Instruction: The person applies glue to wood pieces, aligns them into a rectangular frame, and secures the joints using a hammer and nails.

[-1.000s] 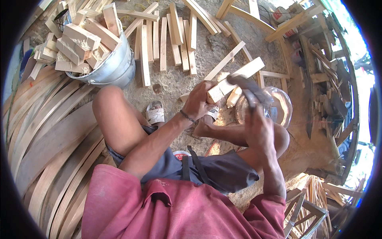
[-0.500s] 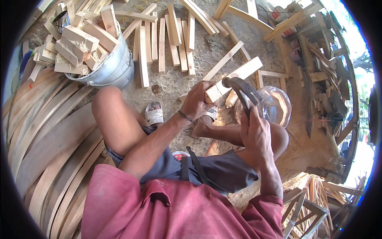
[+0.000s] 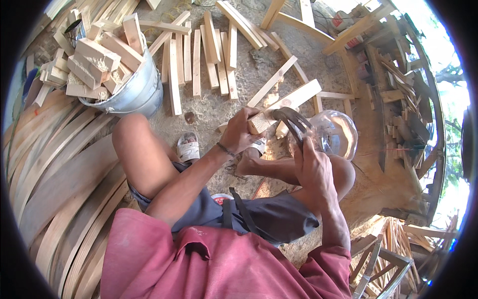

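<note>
My left hand (image 3: pixel 238 130) grips the near end of a squared wooden block (image 3: pixel 294 99), which points away to the right over my feet. In my right hand (image 3: pixel 314 167) is a dark claw hammer (image 3: pixel 291 118), its fingers closed round the handle. The hammer head is at the block's right side, close to its near end; whether it touches the wood I cannot tell. Just below the block shows a small pale piece with a narrow tip (image 3: pixel 282 130), partly hidden. A clear, rounded plastic container (image 3: pixel 336 134) stands behind the hammer, beside my right knee.
At the upper left a metal bucket (image 3: pixel 144 92) is heaped with wood offcuts (image 3: pixel 97 57). Long curved boards (image 3: pixel 64 184) line the left side. Several wooden strips (image 3: pixel 196 65) lie on the floor ahead. Wood scraps (image 3: pixel 398 104) are stacked at the right; a frame (image 3: pixel 371 266) stands lower right.
The hammer has turned and come slightly lower, its head staying near the block. The whole view has shifted a little, so most things appear further left.
</note>
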A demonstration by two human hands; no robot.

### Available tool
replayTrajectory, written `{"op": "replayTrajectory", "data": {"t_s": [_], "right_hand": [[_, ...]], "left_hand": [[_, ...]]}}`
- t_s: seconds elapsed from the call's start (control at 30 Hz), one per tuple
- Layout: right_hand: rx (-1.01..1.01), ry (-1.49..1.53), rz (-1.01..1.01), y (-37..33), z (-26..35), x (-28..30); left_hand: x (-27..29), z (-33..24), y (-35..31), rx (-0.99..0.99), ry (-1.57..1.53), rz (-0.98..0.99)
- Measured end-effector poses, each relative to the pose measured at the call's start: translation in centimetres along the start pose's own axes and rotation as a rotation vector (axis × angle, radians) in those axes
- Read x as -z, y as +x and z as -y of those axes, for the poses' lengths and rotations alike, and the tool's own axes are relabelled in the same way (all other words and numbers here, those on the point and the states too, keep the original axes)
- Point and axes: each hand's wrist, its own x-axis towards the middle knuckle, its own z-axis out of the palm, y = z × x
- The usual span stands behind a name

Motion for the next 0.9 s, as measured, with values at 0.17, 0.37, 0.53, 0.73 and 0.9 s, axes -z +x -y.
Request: {"op": "replayTrajectory", "data": {"t_s": [0.17,0.37,0.53,0.73,0.9], "right_hand": [[-0.081,0.220,-0.298,-1.6,-0.7,3.5],[-0.408,0.497,-0.593,-7.3,-8.6,5.5],[-0.443,0.650,-0.454,-10.6,-13.3,-4.2],[-0.621,0.922,-0.052,-13.7,-12.3,-20.8],[-0.683,0.876,0.117,-14.2,-12.1,-26.5]], "left_hand": [[0.4,1.5,0.2,0.035,0.018,-0.020],[2.2,2.9,4.7,0.096,-0.062,-0.143],[7.2,0.5,6.9,0.326,-0.392,-0.257],[7.6,-0.7,7.4,0.435,-0.534,-0.379],[8.3,-0.4,7.0,0.464,-0.602,-0.407]]}}
